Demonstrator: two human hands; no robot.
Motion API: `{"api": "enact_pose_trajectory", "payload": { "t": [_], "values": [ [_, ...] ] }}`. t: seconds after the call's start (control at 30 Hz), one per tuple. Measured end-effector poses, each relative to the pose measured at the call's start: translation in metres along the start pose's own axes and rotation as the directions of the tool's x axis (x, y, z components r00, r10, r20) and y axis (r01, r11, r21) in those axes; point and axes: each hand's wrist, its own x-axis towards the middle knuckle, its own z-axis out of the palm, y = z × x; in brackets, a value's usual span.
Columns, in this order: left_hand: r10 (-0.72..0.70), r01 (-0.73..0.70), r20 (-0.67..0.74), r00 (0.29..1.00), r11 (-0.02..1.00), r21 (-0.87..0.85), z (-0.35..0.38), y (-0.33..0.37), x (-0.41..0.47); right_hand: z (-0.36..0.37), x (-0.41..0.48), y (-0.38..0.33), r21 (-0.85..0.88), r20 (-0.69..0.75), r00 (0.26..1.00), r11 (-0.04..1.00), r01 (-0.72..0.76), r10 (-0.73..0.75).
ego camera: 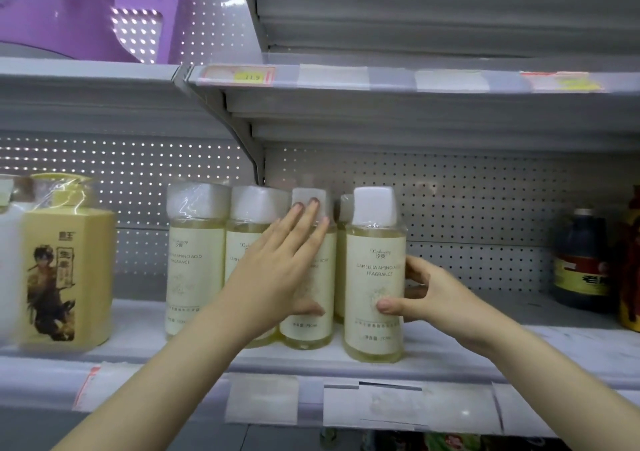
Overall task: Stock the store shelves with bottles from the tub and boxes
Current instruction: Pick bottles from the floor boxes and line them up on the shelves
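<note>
Several pale yellow bottles with white caps and cream labels stand in a row on the grey shelf [138, 326]. My right hand [426, 294] wraps around the rightmost bottle [375, 263], thumb on its label, fingers behind it; the bottle stands upright at the shelf's front. My left hand [277, 270] lies flat, fingers spread, against the front of the neighbouring bottle [311, 329] and reaches up to its cap. Two more such bottles [195, 260] stand to the left, and another is partly hidden behind the held one.
A yellow square jug [67, 270] wrapped in plastic stands at the shelf's left. A dark bottle [581, 263] with a red label stands at the far right. A purple plastic stool [79, 10] sits on the shelf above. Price-tag strips run along the shelf edges.
</note>
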Motion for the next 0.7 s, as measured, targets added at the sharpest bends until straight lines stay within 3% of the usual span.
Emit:
{"api": "enact_pose_trajectory", "payload": {
  "t": [0.27, 0.47, 0.7],
  "values": [
    [0.026, -0.015, -0.075, 0.997, 0.99, 0.143, 0.011, 0.001, -0.004, 0.003, 0.007, 0.002, -0.023, 0.037, 0.999, 1.0, -0.017, 0.018],
    [0.073, -0.047, -0.083, 0.994, 0.958, 0.284, -0.007, -0.012, 0.011, 0.005, 0.002, -0.007, -0.16, 0.046, 0.998, 0.986, -0.045, 0.053],
    [0.043, -0.051, 0.031, 0.999, 0.94, 0.336, -0.013, -0.027, 0.028, 0.024, -0.003, -0.01, -0.348, -0.044, 0.992, 0.933, 0.092, -0.115]
  ]
}}
